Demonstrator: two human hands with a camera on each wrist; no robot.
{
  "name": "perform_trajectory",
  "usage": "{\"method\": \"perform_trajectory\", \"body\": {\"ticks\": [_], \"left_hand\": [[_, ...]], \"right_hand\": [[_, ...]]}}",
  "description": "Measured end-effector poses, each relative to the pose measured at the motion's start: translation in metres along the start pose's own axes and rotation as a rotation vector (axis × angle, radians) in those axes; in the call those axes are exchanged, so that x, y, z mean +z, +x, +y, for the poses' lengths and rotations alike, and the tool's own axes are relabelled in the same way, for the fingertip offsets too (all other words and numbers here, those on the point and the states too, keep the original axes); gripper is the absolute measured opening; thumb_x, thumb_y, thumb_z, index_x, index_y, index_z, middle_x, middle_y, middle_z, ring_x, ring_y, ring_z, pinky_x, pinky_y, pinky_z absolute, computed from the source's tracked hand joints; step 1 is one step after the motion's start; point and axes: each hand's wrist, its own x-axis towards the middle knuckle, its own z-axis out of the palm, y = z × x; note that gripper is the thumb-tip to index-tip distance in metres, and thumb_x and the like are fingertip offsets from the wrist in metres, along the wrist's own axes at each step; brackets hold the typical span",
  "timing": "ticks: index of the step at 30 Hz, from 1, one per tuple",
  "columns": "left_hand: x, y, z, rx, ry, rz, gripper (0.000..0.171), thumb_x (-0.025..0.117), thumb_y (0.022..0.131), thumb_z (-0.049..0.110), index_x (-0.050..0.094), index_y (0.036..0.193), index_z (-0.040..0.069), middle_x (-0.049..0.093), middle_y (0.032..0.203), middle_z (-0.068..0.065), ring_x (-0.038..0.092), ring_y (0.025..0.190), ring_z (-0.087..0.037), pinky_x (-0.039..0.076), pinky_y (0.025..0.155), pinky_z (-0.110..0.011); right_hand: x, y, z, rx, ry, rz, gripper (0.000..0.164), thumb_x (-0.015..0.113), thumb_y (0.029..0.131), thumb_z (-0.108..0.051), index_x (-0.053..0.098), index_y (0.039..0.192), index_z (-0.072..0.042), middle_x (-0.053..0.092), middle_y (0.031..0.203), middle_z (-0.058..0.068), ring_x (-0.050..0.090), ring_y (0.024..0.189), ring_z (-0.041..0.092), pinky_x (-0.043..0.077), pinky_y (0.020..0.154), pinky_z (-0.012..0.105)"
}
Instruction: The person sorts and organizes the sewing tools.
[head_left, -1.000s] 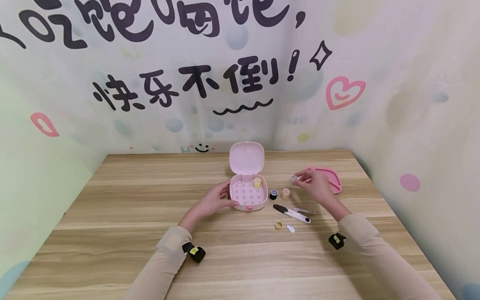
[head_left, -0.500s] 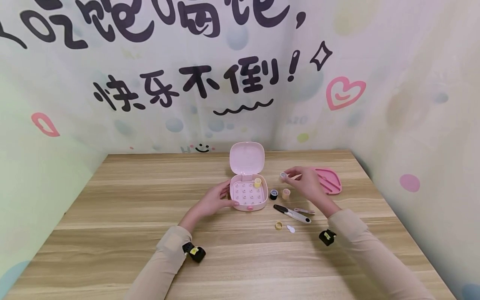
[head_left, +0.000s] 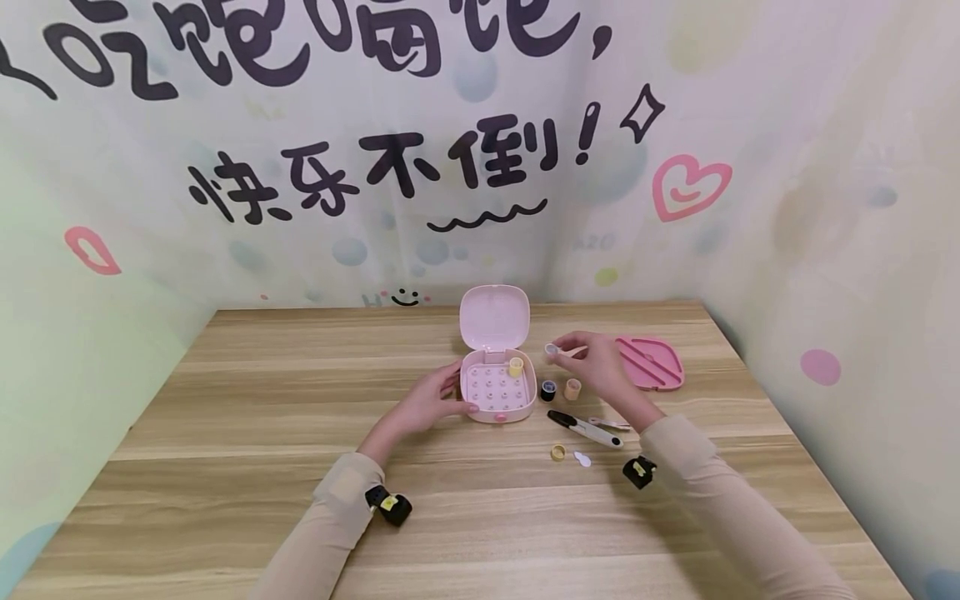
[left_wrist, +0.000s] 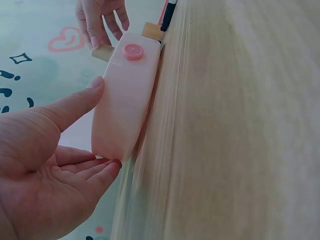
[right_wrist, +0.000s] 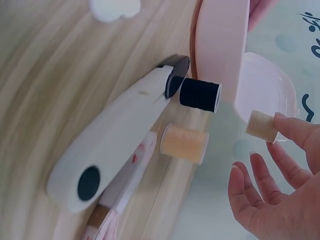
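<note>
My left hand [head_left: 422,407] grips the left side of a pale pink box [left_wrist: 122,100], thumb at the front rim and fingertips at the far side. The box's lid [head_left: 495,317] stands open. Inside are rows of small pegs, with a yellow thread spool [head_left: 516,367] at the back right. My right hand [head_left: 596,364] pinches a cream thread spool [right_wrist: 261,125] between thumb and index finger, raised just right of the box. Below it, a black thread spool [right_wrist: 200,94] and a peach thread spool [right_wrist: 184,143] stand on the table.
White-handled thread snips [head_left: 587,428] with a dark tip lie in front of the spools, by a small narrow packet [head_left: 609,423]. A gold ring [head_left: 558,452] and a white needle threader [head_left: 582,458] lie nearer. A pink tray [head_left: 663,364] rests at the right.
My right hand has carried the cream spool leftward from near the pink tray toward the box. My left hand and the box have stayed in place.
</note>
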Motion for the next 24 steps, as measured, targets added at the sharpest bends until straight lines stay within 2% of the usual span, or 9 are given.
{"method": "perform_trajectory", "body": {"ticks": [8, 17, 24], "left_hand": [[0.0, 0.0, 0.0, 0.0, 0.003, 0.002, 0.082, 0.077, 0.095, 0.003, 0.029, 0.16, -0.012, 0.032, 0.166, -0.031, 0.04, 0.151, -0.046, 0.037, 0.125, -0.051], [-0.001, -0.001, -0.001, 0.003, -0.004, -0.004, 0.082, 0.077, 0.095, 0.003, 0.029, 0.16, -0.011, 0.031, 0.166, -0.031, 0.039, 0.151, -0.046, 0.036, 0.126, -0.052], [-0.001, -0.001, 0.0, 0.014, -0.007, -0.006, 0.082, 0.077, 0.095, 0.003, 0.029, 0.16, -0.012, 0.032, 0.166, -0.031, 0.039, 0.151, -0.046, 0.036, 0.126, -0.052]], "right_hand": [[0.009, 0.004, -0.004, 0.02, 0.035, -0.014, 0.028, 0.08, 0.095, -0.016, 0.075, 0.116, 0.002, 0.076, 0.117, 0.02, 0.073, 0.095, 0.033, 0.059, 0.066, 0.022], [0.02, 0.008, -0.011, 0.038, 0.027, -0.022, 0.029, 0.081, 0.094, -0.019, 0.076, 0.117, -0.001, 0.074, 0.125, 0.019, 0.071, 0.107, 0.037, 0.064, 0.087, 0.042], [0.03, 0.012, -0.016, 0.034, 0.038, -0.018, 0.03, 0.082, 0.093, -0.019, 0.076, 0.115, -0.001, 0.072, 0.13, 0.021, 0.07, 0.11, 0.04, 0.064, 0.092, 0.048]]}}
